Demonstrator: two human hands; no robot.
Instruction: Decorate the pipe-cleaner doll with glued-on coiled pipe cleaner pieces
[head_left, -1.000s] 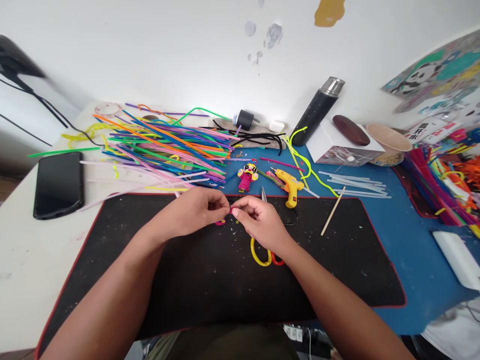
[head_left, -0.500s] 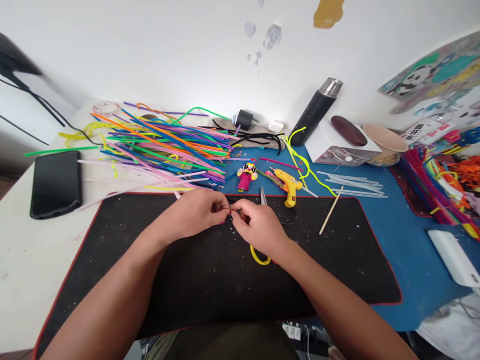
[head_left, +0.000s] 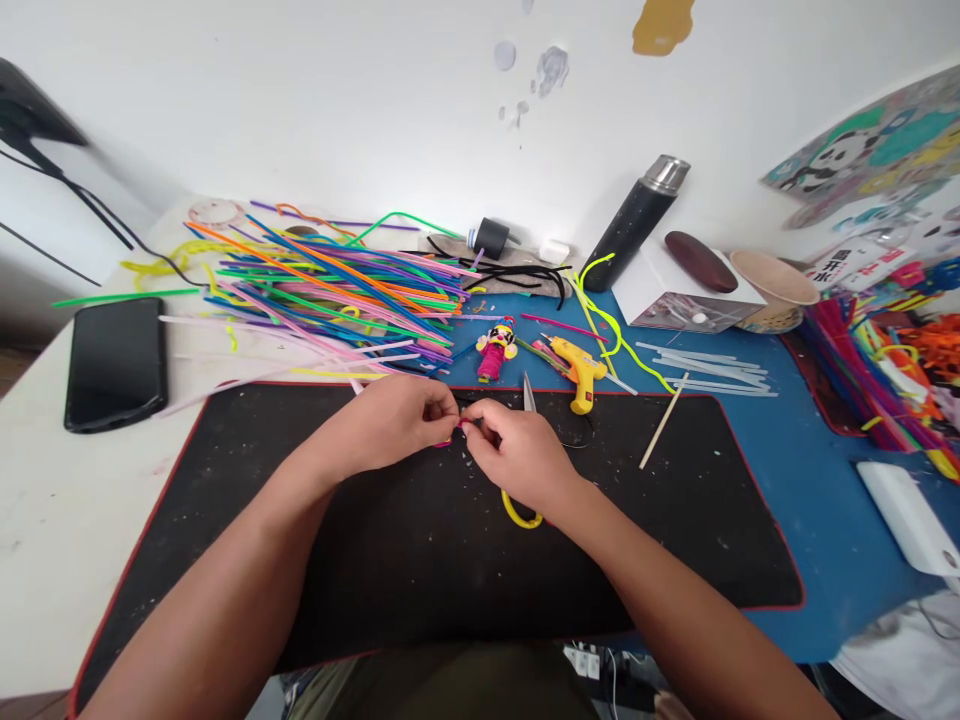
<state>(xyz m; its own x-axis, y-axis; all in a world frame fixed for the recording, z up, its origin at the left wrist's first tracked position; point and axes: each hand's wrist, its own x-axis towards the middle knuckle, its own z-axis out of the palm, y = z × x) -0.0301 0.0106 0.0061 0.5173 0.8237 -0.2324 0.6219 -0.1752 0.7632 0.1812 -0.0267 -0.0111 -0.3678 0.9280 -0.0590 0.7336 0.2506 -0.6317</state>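
Fingertips of my left hand (head_left: 409, 420) and my right hand (head_left: 517, 450) meet above the black mat (head_left: 450, 570). Both are closed in a pinch on a short magenta pipe cleaner (head_left: 444, 442), mostly hidden by the fingers. Under my right hand lies a pair of scissors (head_left: 520, 512) with yellow handles, its blade pointing away from me. Just beyond the hands is a small doll (head_left: 493, 355) with a magenta body and a colourful head. A yellow glue gun (head_left: 582, 375) rests to its right.
Many coloured pipe cleaners (head_left: 337, 290) are heaped at the back left, near a phone (head_left: 116, 365). Glue sticks (head_left: 712, 368), a wooden stick (head_left: 664, 420), a black thermos (head_left: 636, 222) and a white box (head_left: 682, 295) occupy the right side. More pipe cleaners (head_left: 870, 370) lie far right.
Both hands stay in nearly the same place, still pinching. Slightly more of the magenta pipe cleaner shows below my left fingertips. The whole view has shifted a little.
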